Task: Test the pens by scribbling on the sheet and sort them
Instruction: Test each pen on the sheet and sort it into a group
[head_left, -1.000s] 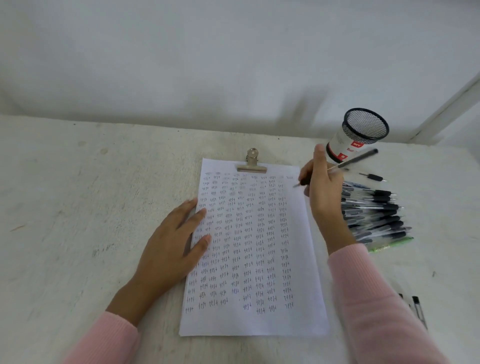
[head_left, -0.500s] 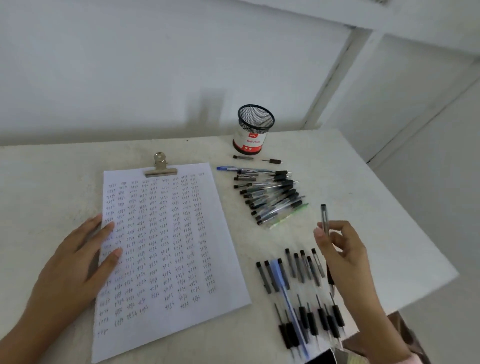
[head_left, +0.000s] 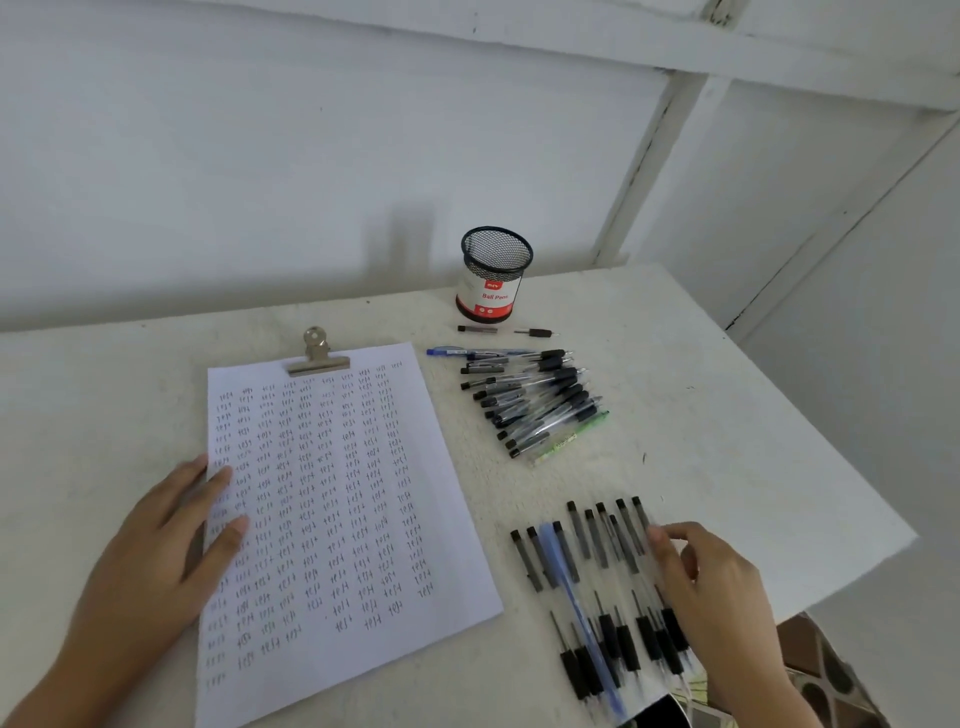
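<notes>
Both my hands are bare. L hand (head_left: 171, 540), at 8 o'clock in view: slim fingers, short trimmed nails showing on thumb & index, faint creases at the knuckles. Wrist & forearm are uncovered right out to the frame edge at 7 o'clock. R hand (head_left: 711, 582), at 4 o'clock: a bit motion-blurred, so nail & knuckle detail can't be read properly. Its wrist & forearm are likewise uncovered down to the edge at 5 o'clock.
</notes>
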